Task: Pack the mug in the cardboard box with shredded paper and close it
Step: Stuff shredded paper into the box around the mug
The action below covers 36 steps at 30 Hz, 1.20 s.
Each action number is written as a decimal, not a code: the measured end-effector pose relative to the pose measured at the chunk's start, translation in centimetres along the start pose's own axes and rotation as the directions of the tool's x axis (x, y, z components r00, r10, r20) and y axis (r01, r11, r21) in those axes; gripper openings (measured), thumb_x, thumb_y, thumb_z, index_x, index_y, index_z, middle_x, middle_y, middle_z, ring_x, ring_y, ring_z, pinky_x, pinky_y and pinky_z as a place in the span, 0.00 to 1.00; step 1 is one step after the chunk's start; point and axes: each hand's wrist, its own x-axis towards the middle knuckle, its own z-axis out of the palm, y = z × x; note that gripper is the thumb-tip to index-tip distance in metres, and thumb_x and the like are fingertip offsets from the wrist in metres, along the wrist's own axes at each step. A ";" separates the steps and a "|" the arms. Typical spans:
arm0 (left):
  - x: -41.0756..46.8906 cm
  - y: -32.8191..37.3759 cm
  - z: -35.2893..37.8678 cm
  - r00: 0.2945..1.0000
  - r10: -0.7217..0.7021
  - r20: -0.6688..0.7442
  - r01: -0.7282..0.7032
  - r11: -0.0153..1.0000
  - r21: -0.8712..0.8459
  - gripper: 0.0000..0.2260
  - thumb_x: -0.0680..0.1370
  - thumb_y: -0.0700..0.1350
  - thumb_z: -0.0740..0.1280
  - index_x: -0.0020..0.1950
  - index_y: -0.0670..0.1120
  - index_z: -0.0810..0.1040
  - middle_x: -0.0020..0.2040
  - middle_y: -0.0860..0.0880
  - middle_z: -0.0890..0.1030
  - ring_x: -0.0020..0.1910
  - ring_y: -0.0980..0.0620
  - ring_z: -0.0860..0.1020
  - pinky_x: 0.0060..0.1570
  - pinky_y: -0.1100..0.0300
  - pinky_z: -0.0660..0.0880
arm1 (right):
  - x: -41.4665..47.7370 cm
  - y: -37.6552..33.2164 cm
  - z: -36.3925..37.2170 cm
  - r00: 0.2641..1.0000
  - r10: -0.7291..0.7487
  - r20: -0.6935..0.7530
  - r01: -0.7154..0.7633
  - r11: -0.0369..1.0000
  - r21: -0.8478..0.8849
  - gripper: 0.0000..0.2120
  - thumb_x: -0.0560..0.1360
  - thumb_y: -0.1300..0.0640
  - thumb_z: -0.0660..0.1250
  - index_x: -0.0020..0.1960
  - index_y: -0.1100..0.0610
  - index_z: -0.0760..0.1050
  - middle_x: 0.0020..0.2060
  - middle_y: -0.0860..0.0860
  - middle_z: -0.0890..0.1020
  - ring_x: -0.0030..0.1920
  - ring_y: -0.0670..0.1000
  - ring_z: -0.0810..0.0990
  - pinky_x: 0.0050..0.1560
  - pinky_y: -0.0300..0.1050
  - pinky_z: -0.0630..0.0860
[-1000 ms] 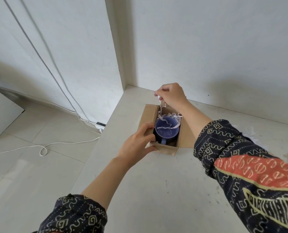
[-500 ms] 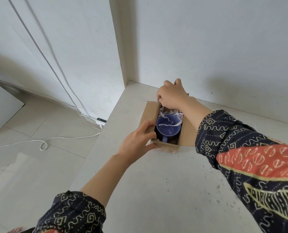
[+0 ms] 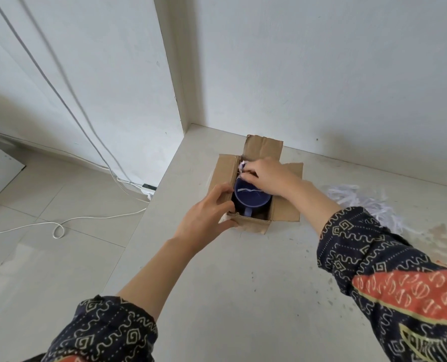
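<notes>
Cardboard brown box point(image 3: 253, 223) on table | blue ceramic mug point(image 3: 252, 198) upright inside, just below right hand point(image 3: 266, 176) grip pinching white shredded paper point(image 3: 243, 167) | left hand point(image 3: 204, 218) grip clasps box's near-left corner.

A white cable point(image 3: 86, 220) loops over the tiled floor point(image 3: 47, 257), well left of the fingers; a white wall point(image 3: 321, 61) rises beyond them; patterned sleeves point(image 3: 373, 257) lie nearer the camera.
</notes>
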 end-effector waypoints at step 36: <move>0.8 0.0 -0.4 0.997 0.006 0.078 -0.004 0.999 -0.034 0.15 0.66 0.44 0.78 0.45 0.44 0.75 0.60 0.49 0.74 0.47 0.53 0.77 0.39 0.66 0.70 | -3.5 1.8 0.7 0.853 0.006 -0.523 0.014 0.999 0.034 0.14 0.72 0.53 0.67 0.55 0.57 0.75 0.52 0.53 0.78 0.54 0.53 0.75 0.53 0.51 0.75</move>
